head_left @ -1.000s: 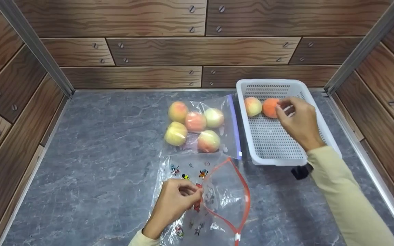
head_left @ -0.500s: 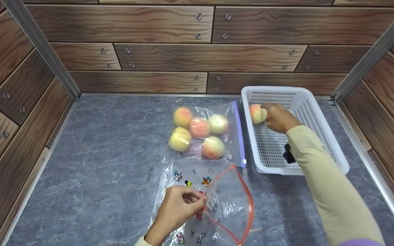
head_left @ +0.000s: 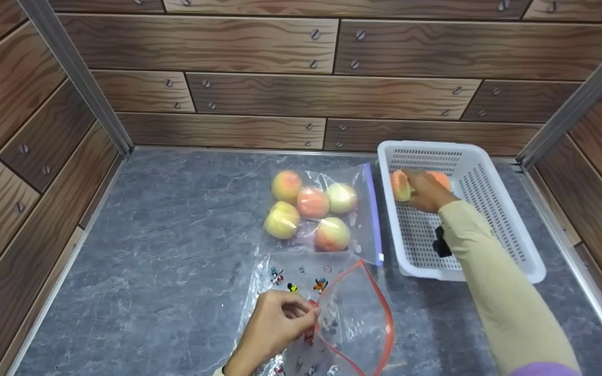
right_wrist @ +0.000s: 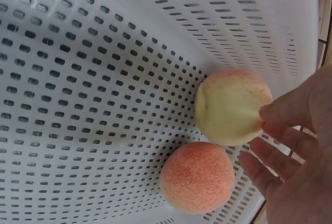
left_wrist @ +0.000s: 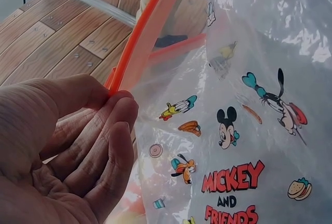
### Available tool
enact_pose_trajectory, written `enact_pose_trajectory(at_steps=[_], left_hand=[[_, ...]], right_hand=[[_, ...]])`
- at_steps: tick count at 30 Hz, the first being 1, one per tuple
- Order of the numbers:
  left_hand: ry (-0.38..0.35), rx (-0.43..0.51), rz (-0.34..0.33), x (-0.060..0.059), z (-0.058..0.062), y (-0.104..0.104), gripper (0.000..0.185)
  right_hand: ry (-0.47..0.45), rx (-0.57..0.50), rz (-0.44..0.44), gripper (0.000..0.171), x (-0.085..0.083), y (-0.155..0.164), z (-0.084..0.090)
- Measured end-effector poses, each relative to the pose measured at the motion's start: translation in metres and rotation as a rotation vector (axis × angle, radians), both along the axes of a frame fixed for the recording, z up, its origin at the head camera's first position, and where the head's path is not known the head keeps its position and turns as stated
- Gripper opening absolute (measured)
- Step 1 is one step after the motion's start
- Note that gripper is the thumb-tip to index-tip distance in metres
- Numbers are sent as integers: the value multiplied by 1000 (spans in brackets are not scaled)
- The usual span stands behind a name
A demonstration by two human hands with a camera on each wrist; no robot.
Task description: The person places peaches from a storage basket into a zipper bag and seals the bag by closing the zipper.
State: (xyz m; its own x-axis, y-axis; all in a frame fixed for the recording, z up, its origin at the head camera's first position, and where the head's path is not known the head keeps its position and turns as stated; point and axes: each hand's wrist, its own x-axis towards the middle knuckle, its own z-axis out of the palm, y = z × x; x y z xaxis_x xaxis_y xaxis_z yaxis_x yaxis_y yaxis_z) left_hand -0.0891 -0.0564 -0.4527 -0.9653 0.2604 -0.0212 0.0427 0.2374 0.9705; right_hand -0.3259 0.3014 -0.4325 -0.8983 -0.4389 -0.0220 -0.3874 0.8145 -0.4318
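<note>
My left hand (head_left: 280,321) pinches the red zip edge (left_wrist: 127,53) of a clear, cartoon-printed zip bag (head_left: 290,261), whose mouth gapes toward the right. Inside the white slotted basket (head_left: 510,230), my right hand (head_left: 429,190) has its thumb and index fingertips together on the end of a yellow-and-red peach (right_wrist: 233,105). This peach sits in the basket's far left corner. An orange-red peach (right_wrist: 197,177) lies close beside it, partly hidden by the hand in the head view.
Behind the printed bag lies another clear bag with a purple zip (head_left: 374,214), holding several peaches (head_left: 282,219). Wood-patterned walls (head_left: 259,94) stand behind and on both sides of the grey marbled tabletop (head_left: 175,235). The basket is near the right wall.
My right hand has gone from the orange-red peach leftward to the yellow-and-red one, which has turned slightly. My left hand keeps its pinch on the bag. The head view has tilted up.
</note>
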Motion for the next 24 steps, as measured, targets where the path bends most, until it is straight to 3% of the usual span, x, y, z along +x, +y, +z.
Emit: enact_pose_trajectory(at_steps=[4, 11, 20, 24], left_hand=[[-3, -5, 10, -1, -1, -1, 12], [-1, -16, 12, -1, -1, -1, 12], [-12, -2, 5, -2, -2, -3, 11], [-19, -8, 5, -1, -2, -6, 11]], right_hand=[[101, 42, -43, 30, 3, 1, -4], [119, 5, -142, 7, 7, 3, -4], [54, -43, -192, 45, 11, 9, -11], [65, -81, -146, 40, 17, 7, -15]])
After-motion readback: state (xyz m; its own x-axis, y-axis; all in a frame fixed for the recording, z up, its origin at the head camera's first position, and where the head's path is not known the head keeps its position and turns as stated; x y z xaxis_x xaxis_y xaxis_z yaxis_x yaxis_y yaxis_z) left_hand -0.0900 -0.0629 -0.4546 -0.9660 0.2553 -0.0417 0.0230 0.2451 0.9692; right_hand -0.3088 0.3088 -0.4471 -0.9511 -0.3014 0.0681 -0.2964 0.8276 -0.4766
